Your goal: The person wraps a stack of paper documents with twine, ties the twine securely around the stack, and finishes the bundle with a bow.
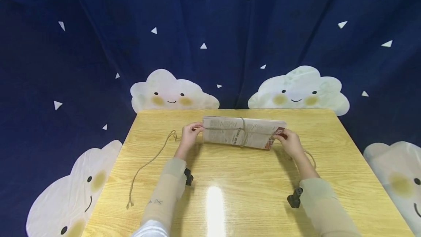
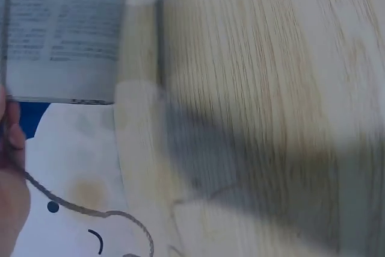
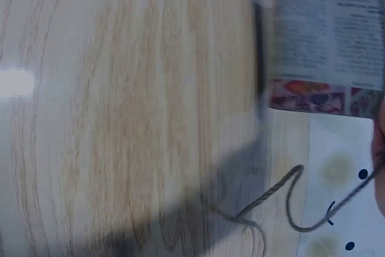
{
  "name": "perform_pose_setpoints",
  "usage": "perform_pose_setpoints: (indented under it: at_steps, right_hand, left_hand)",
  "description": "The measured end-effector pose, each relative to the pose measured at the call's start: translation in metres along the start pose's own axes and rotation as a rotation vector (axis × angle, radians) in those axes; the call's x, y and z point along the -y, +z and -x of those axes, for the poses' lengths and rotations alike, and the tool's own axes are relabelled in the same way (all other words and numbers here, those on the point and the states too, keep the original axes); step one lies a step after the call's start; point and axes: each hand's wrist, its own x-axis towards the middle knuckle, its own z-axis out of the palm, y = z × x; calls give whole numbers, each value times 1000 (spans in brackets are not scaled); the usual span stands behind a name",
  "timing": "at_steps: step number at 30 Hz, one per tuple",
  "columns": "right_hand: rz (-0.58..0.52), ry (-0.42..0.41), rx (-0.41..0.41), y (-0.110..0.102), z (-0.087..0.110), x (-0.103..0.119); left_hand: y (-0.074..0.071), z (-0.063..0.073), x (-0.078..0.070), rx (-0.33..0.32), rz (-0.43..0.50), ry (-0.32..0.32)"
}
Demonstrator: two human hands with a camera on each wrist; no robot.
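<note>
A folded newspaper bundle (image 1: 227,123) is raised off the table, its printed face tilted towards me, with thin brown twine (image 1: 243,127) crossing it both ways. At its left end my left hand (image 1: 189,134) pinches the twine, fingertips right at the paper's edge. My right hand (image 1: 291,142) does likewise at the opposite end, near a colour-printed corner, its fingertips overlapping the paper. In the left wrist view a twine tail (image 2: 78,207) drops from the fingers. Another tail (image 3: 301,228) hangs in a loop below the right hand in the right wrist view.
Long twine (image 1: 154,158) curves over the left side of the light wooden table (image 1: 246,182). A shorter bend lies behind the right forearm. Dark wrist cameras sit on both sleeves. A navy curtain (image 1: 223,21) with smiling clouds hangs behind the table's far edge.
</note>
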Motion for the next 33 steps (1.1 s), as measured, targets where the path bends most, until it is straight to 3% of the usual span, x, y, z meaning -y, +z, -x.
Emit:
perform_pose_setpoints:
  at_steps: [3, 6, 10, 12, 14, 16, 20, 23, 26, 30, 32, 33]
  right_hand:
    - [30, -83, -70, 3, -1, 0]
    - [88, -187, -121, 6, 1, -2]
    - [158, -401, -175, 13, 6, -12]
    - [202, -493, -178, 17, 10, -18]
    - [255, -532, -156, 22, 16, -24]
    - [292, -521, -95, 26, 23, -28]
    - [308, -448, 20, 34, 35, -38]
    - [321, -457, 23, 40, 40, -46]
    - [352, -523, -2, 45, 41, -54]
    - [364, -572, 19, 49, 41, -57]
    - [371, -527, 71, 49, 40, -56]
    - [341, -443, 113, 48, 40, -54]
  left_hand:
    - [-1, -1, -1, -3, -113, 155]
    - [-2, -4, 17, 13, -296, 400]
    - [-6, 3, 30, 23, -525, 702]
    - [-7, 10, 38, 21, -614, 806]
    - [-8, 17, 48, 28, -686, 866]
    - [-9, 25, 57, 43, -746, 893]
    - [-8, 39, 71, 137, -813, 874]
    - [-6, 45, 80, 191, -834, 885]
    - [-6, 47, 90, 238, -870, 882]
    - [-3, 33, 165, 272, -898, 842]
    - [0, 25, 200, 298, -937, 816]
    - [2, 20, 215, 293, -919, 808]
